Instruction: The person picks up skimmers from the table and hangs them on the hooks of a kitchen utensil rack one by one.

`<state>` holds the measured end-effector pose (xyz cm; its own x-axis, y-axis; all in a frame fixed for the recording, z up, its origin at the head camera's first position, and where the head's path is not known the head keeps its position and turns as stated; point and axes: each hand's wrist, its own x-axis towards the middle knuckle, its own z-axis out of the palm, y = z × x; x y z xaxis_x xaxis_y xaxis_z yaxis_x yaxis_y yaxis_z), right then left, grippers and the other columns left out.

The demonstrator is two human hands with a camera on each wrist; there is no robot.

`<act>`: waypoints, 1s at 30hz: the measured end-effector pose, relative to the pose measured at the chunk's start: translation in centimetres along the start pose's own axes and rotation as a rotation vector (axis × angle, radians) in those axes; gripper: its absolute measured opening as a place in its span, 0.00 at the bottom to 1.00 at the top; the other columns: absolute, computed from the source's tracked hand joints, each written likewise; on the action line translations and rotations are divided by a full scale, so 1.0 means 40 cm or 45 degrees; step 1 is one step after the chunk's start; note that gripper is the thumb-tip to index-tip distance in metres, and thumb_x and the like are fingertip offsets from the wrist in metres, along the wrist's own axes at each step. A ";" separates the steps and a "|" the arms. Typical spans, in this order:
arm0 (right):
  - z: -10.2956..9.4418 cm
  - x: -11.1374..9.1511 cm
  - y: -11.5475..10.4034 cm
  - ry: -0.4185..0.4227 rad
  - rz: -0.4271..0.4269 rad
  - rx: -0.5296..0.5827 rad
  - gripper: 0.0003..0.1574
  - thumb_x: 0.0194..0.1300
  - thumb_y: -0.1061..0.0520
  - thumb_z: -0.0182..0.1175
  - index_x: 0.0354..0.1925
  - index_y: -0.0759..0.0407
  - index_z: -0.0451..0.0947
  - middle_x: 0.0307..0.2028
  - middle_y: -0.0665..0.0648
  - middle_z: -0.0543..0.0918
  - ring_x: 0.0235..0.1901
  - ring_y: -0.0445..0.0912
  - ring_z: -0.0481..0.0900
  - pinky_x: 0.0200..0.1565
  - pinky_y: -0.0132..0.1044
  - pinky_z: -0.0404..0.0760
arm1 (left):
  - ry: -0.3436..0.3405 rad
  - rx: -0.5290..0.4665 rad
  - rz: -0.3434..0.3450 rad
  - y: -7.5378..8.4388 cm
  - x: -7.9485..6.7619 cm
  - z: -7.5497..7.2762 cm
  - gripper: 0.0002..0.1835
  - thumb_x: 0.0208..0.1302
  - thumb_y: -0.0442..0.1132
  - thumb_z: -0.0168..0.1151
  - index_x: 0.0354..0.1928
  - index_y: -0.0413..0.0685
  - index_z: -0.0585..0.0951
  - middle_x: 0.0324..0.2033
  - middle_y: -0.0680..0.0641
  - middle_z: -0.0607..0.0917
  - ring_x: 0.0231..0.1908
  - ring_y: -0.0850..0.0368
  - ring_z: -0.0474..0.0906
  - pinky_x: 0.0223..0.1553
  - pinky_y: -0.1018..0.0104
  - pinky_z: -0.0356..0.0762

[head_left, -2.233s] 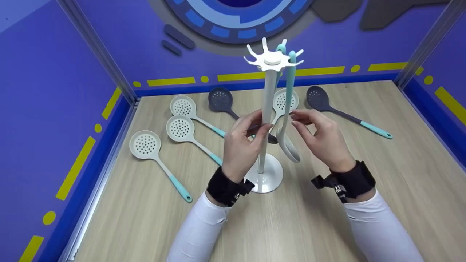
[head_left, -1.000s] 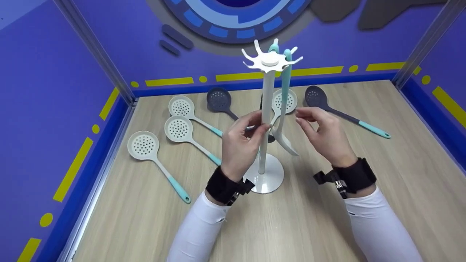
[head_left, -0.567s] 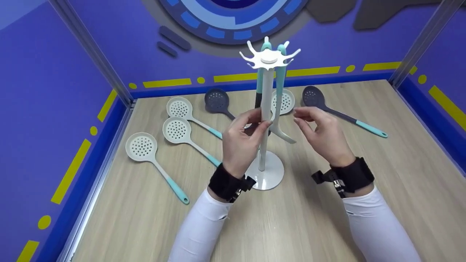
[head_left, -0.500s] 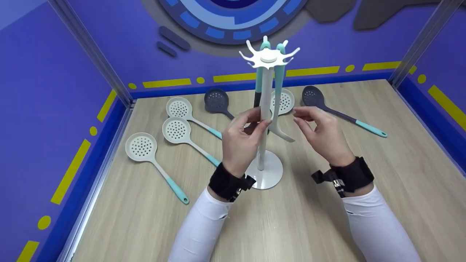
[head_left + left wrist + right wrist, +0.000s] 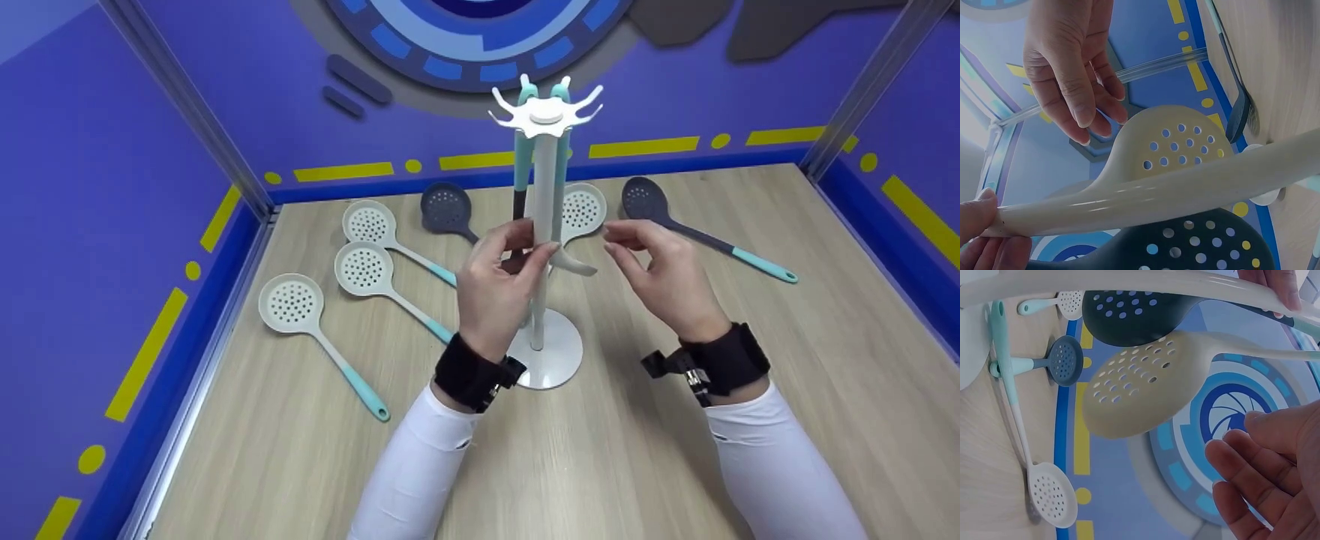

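Observation:
In the head view a white utensil stand (image 5: 545, 180) rises upright from its round base (image 5: 559, 352). My left hand (image 5: 495, 296) pinches its post between thumb and fingers, about midway up. Two skimmers hang from hooks at the far side: a dark one with a turquoise handle (image 5: 523, 165), and a cream one with a turquoise handle (image 5: 561, 165). Their perforated heads show in the right wrist view, the cream head (image 5: 1185, 388) beside the dark head (image 5: 1174, 312). My right hand (image 5: 667, 281) hovers right of the stand, fingers bent loosely, touching nothing.
On the wooden table lie several cream skimmers, one at far left (image 5: 315, 330), another (image 5: 390, 285) by the left hand and one behind the stand (image 5: 585, 214). Dark skimmers lie at back left (image 5: 435, 217) and back right (image 5: 705, 232). Blue panels wall the table.
The stand's hook top has turned, and both hung skimmers have swung leftward round the post to its far side. My right hand has drawn slightly away from the cream skimmer; my left keeps its pinch.

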<state>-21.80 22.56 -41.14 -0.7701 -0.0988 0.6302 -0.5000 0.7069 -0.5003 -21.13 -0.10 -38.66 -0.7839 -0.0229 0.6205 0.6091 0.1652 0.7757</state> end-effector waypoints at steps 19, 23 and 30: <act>0.004 -0.006 0.009 -0.034 0.045 -0.026 0.15 0.69 0.53 0.63 0.53 0.53 0.82 0.46 0.52 0.87 0.44 0.44 0.85 0.47 0.24 0.78 | -0.023 0.045 0.114 -0.003 0.001 -0.001 0.22 0.62 0.44 0.70 0.55 0.44 0.79 0.43 0.45 0.83 0.44 0.63 0.84 0.42 0.75 0.86; 0.004 -0.005 0.009 -0.041 0.044 -0.040 0.15 0.69 0.53 0.63 0.53 0.53 0.82 0.46 0.52 0.87 0.44 0.44 0.85 0.48 0.24 0.79 | -0.031 0.048 0.106 -0.003 0.002 -0.003 0.22 0.62 0.44 0.70 0.55 0.44 0.79 0.43 0.46 0.83 0.44 0.63 0.84 0.43 0.75 0.86; 0.004 -0.003 0.010 -0.052 0.056 -0.054 0.15 0.69 0.53 0.63 0.53 0.54 0.82 0.47 0.52 0.87 0.45 0.44 0.85 0.49 0.21 0.77 | -0.032 0.093 0.125 0.010 0.015 -0.010 0.22 0.64 0.45 0.68 0.56 0.45 0.79 0.44 0.47 0.83 0.44 0.64 0.84 0.44 0.76 0.85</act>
<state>-21.99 22.75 -41.51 -0.8068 -0.0948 0.5832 -0.4488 0.7403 -0.5005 -21.31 -0.45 -37.91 -0.7240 0.0217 0.6895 0.6737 0.2368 0.7000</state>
